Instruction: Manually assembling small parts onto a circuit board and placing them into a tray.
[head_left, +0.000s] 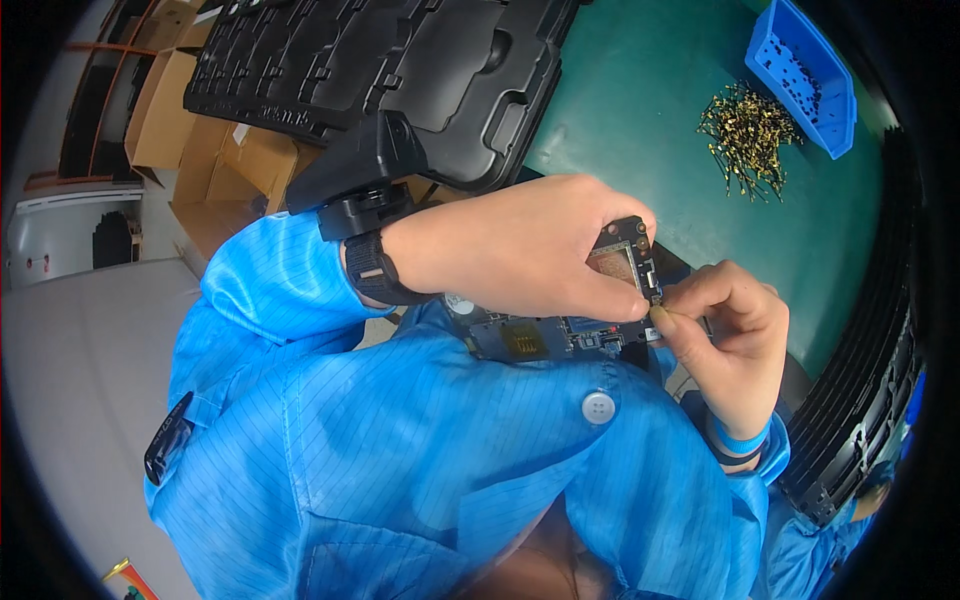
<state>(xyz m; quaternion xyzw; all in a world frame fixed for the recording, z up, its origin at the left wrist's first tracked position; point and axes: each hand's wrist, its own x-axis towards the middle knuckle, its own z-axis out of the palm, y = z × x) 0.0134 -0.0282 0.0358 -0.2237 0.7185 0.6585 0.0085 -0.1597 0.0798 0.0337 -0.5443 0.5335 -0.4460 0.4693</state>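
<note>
A dark circuit board (522, 340) with metal shields and small components is held close to the front of my blue smock. My left hand (530, 245) grips it from above, thumb laid across its face and fingers curled around the far edge. At the board's right edge, my right hand (738, 335) is closed in a pinch, thumb and forefinger together right beside the left thumb's tip. Whatever sits between those fingertips is too small to make out. A black device on a strap (375, 215) is worn on my left wrist.
On the green tabletop (630, 125) lies a pile of thin black-and-gold parts (748, 138), beside a blue bin (800, 80) holding small dark pieces. Black molded trays (400, 70) stand at the far left, more trays (850, 400) at the right. Cardboard boxes (215, 170) are beyond my left arm.
</note>
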